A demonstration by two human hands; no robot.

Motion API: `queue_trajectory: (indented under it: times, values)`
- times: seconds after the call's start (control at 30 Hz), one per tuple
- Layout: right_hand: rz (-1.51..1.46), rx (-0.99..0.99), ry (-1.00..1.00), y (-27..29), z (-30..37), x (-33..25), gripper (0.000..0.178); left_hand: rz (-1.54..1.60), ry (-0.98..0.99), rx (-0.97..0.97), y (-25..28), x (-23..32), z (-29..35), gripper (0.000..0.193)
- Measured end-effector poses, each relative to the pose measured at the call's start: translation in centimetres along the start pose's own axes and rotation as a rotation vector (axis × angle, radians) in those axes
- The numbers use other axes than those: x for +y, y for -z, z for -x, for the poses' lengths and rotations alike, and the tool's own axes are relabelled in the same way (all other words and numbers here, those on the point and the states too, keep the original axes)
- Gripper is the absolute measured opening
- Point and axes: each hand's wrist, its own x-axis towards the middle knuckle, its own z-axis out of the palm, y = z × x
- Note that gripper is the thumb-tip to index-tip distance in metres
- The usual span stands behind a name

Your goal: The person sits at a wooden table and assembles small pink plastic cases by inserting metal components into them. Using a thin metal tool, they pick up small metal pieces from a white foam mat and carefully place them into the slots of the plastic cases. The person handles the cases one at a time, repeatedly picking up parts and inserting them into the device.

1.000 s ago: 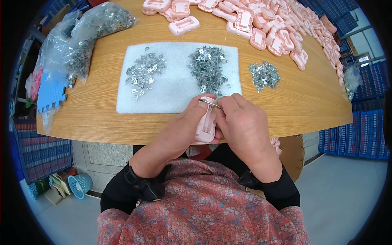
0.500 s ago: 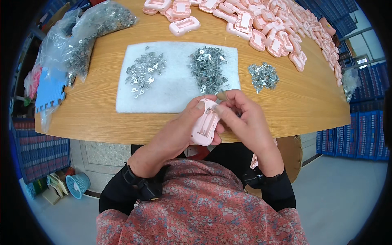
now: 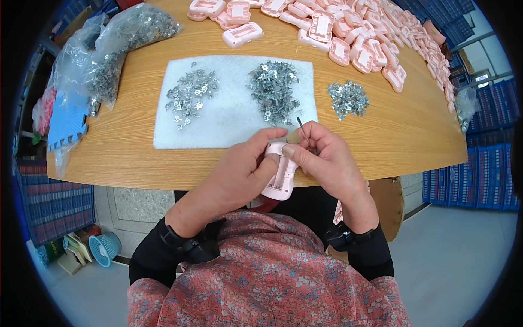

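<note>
My left hand [image 3: 231, 169] is closed around a pink plastic housing [image 3: 284, 180] with a long battery compartment, its thumb pressing inside the compartment. My right hand [image 3: 327, 158] lays its thumb on the housing's upper right edge. Between its curled fingers sticks up a thin, dark metal tool [image 3: 301, 125], whose kind I cannot make out. A beige piece [image 3: 294, 137] shows beside those fingers. Just beyond the hands, a white foam mat [image 3: 231, 122] carries a dense heap of small metal contacts [image 3: 274, 92] and a looser spread of metal contacts [image 3: 190, 92] to its left.
Another small pile of metal contacts [image 3: 347, 100] lies on the wooden table [image 3: 125, 158], right of the mat. Many pink housings [image 3: 365, 54] are heaped at the far right. Clear bags of metal parts [image 3: 111, 68] and a blue foam tile [image 3: 66, 122] occupy the left side.
The housing has shifted slightly down and to the right in my hands. My left thumb has moved from its top edge into the compartment. The dark tool now points upward more visibly.
</note>
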Motion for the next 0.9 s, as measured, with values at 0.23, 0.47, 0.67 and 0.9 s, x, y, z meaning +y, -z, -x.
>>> queue_trajectory:
  times: [0.23,0.47,0.67,0.9]
  values:
    - [-0.233,0.094,0.029,-0.4,0.7,-0.9,0.019,0.323,0.164,0.059,0.1,0.1,-0.6,0.036]
    - [-0.073,0.019,0.188,-1.0,0.3,0.4,0.036,1.14,0.295,-0.175,1.2,0.2,-0.1,0.036]
    - [0.031,0.022,0.136,-0.5,-0.6,0.5,0.017,1.198,0.319,-0.292,1.3,-0.3,0.1,0.033]
    - [-0.124,0.059,0.14,-0.6,-0.3,0.6,0.016,1.322,0.312,-0.327,1.4,-1.4,0.2,0.034]
